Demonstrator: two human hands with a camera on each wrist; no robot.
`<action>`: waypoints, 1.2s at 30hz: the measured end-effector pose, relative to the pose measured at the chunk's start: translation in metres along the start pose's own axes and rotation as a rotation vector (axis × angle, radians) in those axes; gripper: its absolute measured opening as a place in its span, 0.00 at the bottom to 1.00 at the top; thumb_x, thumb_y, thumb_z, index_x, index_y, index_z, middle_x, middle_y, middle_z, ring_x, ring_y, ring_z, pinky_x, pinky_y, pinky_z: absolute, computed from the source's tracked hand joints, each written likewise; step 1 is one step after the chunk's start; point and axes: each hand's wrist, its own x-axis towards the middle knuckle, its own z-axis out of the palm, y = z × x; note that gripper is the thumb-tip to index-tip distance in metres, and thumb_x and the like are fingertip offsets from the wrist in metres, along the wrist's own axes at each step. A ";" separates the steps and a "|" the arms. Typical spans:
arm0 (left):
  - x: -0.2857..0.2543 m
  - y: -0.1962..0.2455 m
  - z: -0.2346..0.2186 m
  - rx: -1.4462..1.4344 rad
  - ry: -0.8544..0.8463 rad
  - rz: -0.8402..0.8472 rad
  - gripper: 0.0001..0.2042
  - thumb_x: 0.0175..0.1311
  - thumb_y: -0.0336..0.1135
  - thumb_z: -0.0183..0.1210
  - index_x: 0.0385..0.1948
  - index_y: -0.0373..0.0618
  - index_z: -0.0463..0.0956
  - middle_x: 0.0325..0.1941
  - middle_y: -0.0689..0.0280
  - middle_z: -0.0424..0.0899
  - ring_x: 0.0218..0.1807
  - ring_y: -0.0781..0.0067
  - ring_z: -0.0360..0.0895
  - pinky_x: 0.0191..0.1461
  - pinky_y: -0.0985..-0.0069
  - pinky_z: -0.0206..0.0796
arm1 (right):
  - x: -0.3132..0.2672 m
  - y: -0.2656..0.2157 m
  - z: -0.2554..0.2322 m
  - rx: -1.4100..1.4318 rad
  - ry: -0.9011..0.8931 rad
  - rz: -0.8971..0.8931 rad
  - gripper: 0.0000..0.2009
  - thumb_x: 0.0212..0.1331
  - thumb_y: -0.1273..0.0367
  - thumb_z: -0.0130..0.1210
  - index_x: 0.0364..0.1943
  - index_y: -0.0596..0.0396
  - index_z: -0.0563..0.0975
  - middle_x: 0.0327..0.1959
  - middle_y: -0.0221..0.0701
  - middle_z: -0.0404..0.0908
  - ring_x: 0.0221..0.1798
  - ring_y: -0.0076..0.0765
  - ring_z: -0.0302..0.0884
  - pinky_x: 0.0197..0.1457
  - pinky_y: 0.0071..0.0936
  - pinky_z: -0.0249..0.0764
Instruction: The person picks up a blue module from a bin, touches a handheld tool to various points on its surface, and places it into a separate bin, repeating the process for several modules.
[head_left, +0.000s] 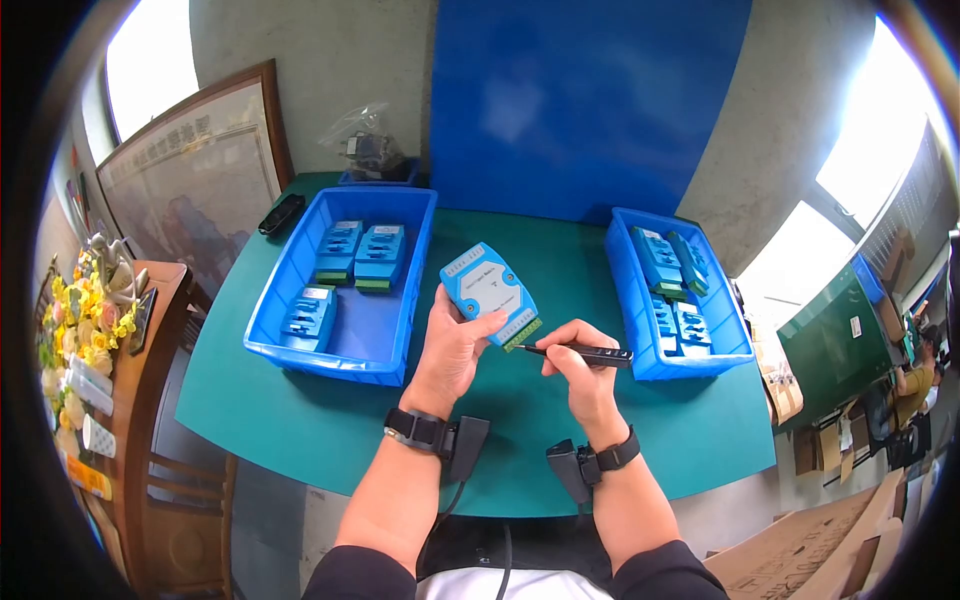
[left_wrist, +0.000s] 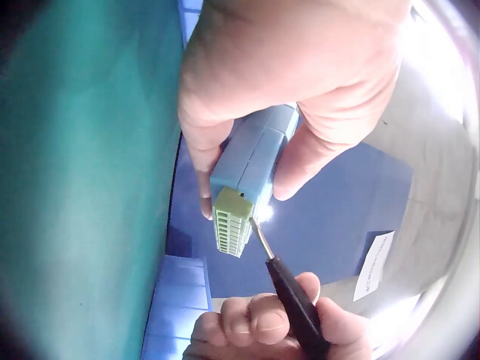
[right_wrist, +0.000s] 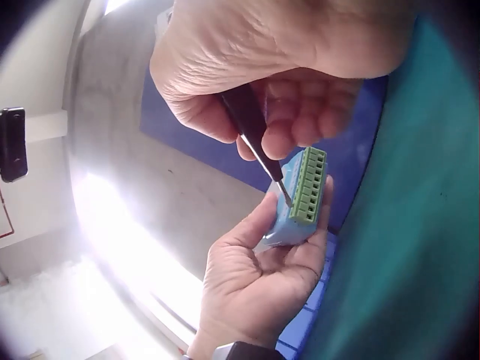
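My left hand (head_left: 450, 345) grips a blue electronic module (head_left: 488, 290) by its sides, its pale labelled face turned up in the head view. A green terminal block (right_wrist: 308, 187) with a row of square openings runs along the module's near end. Between the thumb and fingers of my right hand (head_left: 585, 375) is a black-handled screwdriver (head_left: 595, 355). Its thin metal shaft (left_wrist: 262, 238) points at the terminal block, the tip right at the block's edge beside the blue casing. Both hands are held above the green table (head_left: 510, 440), between two blue bins.
The left blue bin (head_left: 330, 368) holds several similar modules (head_left: 380, 252); so does the right bin (head_left: 690, 365). A black case (head_left: 282, 214) lies at the table's left back edge. Behind the left bin sits a plastic bag (head_left: 368, 148) of parts. A blue panel (head_left: 590, 110) stands behind the table.
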 end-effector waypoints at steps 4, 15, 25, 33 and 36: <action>0.000 -0.001 0.000 0.006 -0.014 0.006 0.29 0.49 0.17 0.62 0.55 0.42 0.61 0.52 0.60 0.72 0.56 0.64 0.73 0.60 0.64 0.68 | 0.001 0.001 0.000 0.030 0.053 0.018 0.06 0.50 0.74 0.52 0.26 0.64 0.78 0.19 0.29 0.76 0.21 0.20 0.72 0.26 0.18 0.66; 0.000 -0.001 0.000 0.030 -0.036 0.005 0.30 0.48 0.17 0.63 0.55 0.42 0.62 0.52 0.60 0.73 0.56 0.64 0.74 0.61 0.65 0.68 | 0.006 0.006 -0.008 0.044 0.243 -0.008 0.06 0.52 0.75 0.51 0.24 0.63 0.78 0.17 0.27 0.74 0.18 0.18 0.70 0.23 0.17 0.65; -0.001 0.000 0.001 0.028 -0.022 0.002 0.30 0.47 0.15 0.62 0.55 0.42 0.62 0.52 0.61 0.73 0.56 0.65 0.74 0.60 0.66 0.68 | 0.004 0.004 -0.004 0.003 0.223 -0.045 0.06 0.52 0.75 0.50 0.24 0.63 0.77 0.17 0.27 0.74 0.18 0.17 0.69 0.23 0.16 0.62; 0.000 -0.001 0.000 0.033 -0.036 0.013 0.29 0.48 0.15 0.61 0.55 0.42 0.61 0.51 0.61 0.73 0.55 0.65 0.74 0.59 0.66 0.69 | 0.001 0.002 0.000 -0.026 0.138 -0.021 0.06 0.52 0.74 0.51 0.23 0.62 0.77 0.17 0.26 0.74 0.19 0.17 0.69 0.23 0.16 0.62; -0.001 -0.001 -0.001 0.043 -0.025 0.013 0.29 0.49 0.17 0.61 0.55 0.41 0.61 0.51 0.60 0.73 0.55 0.65 0.75 0.59 0.66 0.70 | 0.000 0.003 -0.004 -0.081 0.111 -0.078 0.04 0.53 0.76 0.54 0.30 0.62 0.78 0.21 0.26 0.76 0.22 0.17 0.70 0.25 0.17 0.65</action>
